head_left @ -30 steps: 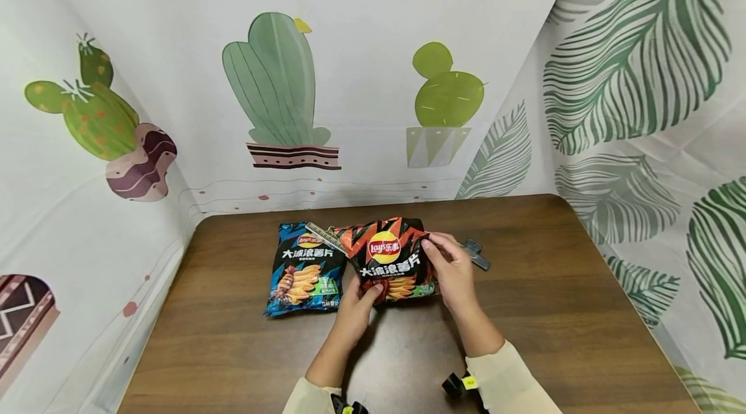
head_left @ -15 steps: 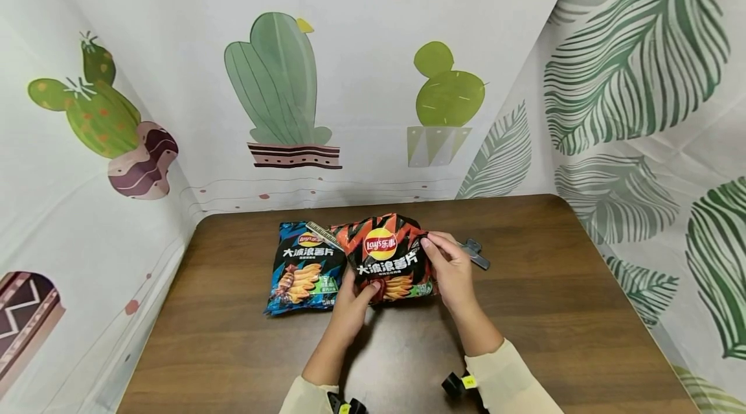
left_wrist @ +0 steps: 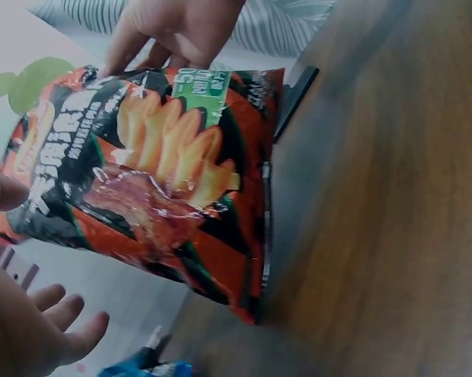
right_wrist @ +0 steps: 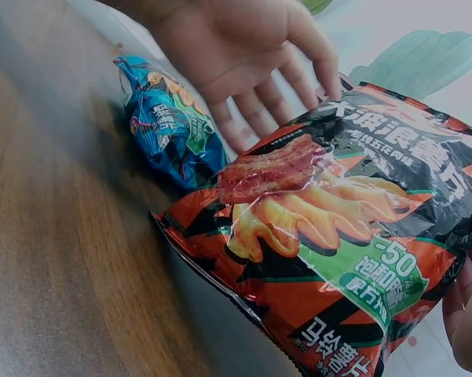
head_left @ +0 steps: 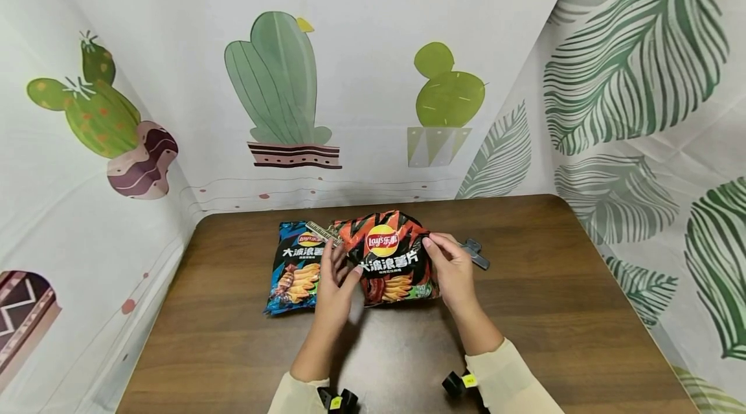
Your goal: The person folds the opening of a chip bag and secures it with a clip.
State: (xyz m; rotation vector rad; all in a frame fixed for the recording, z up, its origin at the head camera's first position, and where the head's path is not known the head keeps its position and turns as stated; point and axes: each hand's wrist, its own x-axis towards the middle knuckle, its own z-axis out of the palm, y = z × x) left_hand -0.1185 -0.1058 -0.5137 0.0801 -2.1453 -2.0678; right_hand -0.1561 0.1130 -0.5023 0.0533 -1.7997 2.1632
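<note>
Head: right fingers (head_left: 450,245) on red bag (head_left: 392,260)

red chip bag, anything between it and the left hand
Nothing visible stands between the left hand and the red chip bag: in the head view they overlap at its edge. The blue chip bag lies on the hand's other side, the ruler-like strip beyond it.

One chip bag (head_left: 389,263) is orange-red and black, the other bag (head_left: 298,271) blue and black, the table (head_left: 559,317) wood-grained brown.
</note>
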